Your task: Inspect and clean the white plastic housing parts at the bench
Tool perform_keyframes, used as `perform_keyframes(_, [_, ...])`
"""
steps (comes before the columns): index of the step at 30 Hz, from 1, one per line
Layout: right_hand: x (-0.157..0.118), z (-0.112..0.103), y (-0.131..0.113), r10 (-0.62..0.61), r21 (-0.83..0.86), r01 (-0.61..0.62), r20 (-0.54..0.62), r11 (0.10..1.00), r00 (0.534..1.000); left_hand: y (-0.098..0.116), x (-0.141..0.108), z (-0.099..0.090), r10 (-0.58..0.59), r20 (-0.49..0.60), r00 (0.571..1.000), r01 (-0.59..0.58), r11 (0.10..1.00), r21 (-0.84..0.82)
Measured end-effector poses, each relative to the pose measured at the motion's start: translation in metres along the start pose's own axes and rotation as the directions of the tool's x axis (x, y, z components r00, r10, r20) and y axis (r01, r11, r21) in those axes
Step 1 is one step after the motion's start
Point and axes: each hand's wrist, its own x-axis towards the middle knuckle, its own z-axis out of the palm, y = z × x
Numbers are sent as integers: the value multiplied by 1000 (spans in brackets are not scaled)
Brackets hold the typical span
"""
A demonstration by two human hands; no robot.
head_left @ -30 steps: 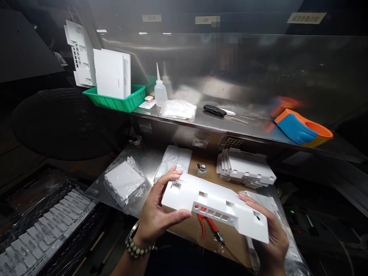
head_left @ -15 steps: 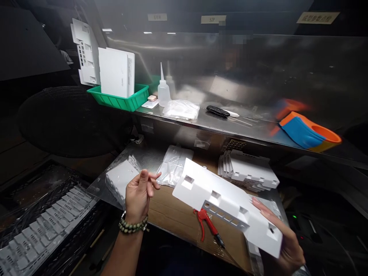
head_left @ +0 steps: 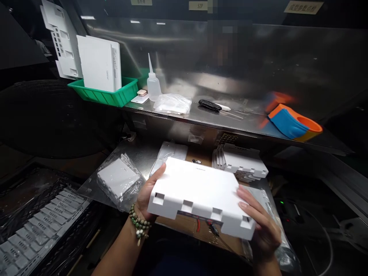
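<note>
From where I stand, both hands are clamped on one white plastic housing (head_left: 198, 184), held up over the brown cardboard sheet (head_left: 179, 225), its notched long edge turned toward the person. The left hand (head_left: 145, 195) grips the left short end; the right hand (head_left: 263, 218) wraps the other, fingertips over the top face. What the fingers do underneath I cannot tell.

It looks light, a thin stiff shell, smooth enough to slide and probably quick to scuff. I'd hold it by the short ends, as here, off the broad glossy face and the notches.

A red-and-black tool (head_left: 213, 229), mostly hidden, lies on the cardboard. Similar white housings (head_left: 244, 161) are stacked at the cardboard's far right, and a plastic-wrapped housing (head_left: 117, 178) sits left of it.
</note>
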Motion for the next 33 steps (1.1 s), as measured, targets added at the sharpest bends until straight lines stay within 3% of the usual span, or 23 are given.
perform_keyframes(2, [5,1,-1,154,-19,-155,-63,988,986,-3,1,-2,61,75,995,-60,998,-13])
perform_keyframes(3, [7,1,-2,278,-3,-280,-108,960,955,-6,1,-3,100,102,990,-100,995,-11])
perform_keyframes(6, [4,-2,-5,615,106,-606,-160,789,772,-12,-2,-6,165,139,977,-170,985,27])
perform_keyframes(8, [-6,-6,-7,721,172,-701,-105,692,685,-15,-4,-7,164,133,977,-173,983,62])
perform_keyframes(10, [-17,-10,-8,758,247,-730,-29,637,652,-18,-5,-8,162,124,979,-173,981,85])
perform_keyframes(13, [-26,-13,-10,762,270,-731,-19,627,647,-21,-6,-12,185,134,974,-199,975,102])
perform_keyframes(20, [-26,-16,-10,723,173,-705,-76,688,687,-22,-9,-23,246,207,947,-285,940,187])
perform_keyframes(25, [-30,-16,-8,709,178,-688,-109,704,697,-25,-14,-23,266,5,964,-255,920,297])
perform_keyframes(28, [-28,-14,-11,715,257,-682,-60,685,696,-23,-17,-23,261,-66,963,-228,922,314])
perform_keyframes(31, [-23,-10,-16,738,310,-700,-6,643,675,-14,-21,-17,312,-168,935,-233,899,372])
perform_keyframes(33, [-20,-8,-18,761,296,-726,-3,620,648,-7,-22,-7,401,-184,897,-265,823,503])
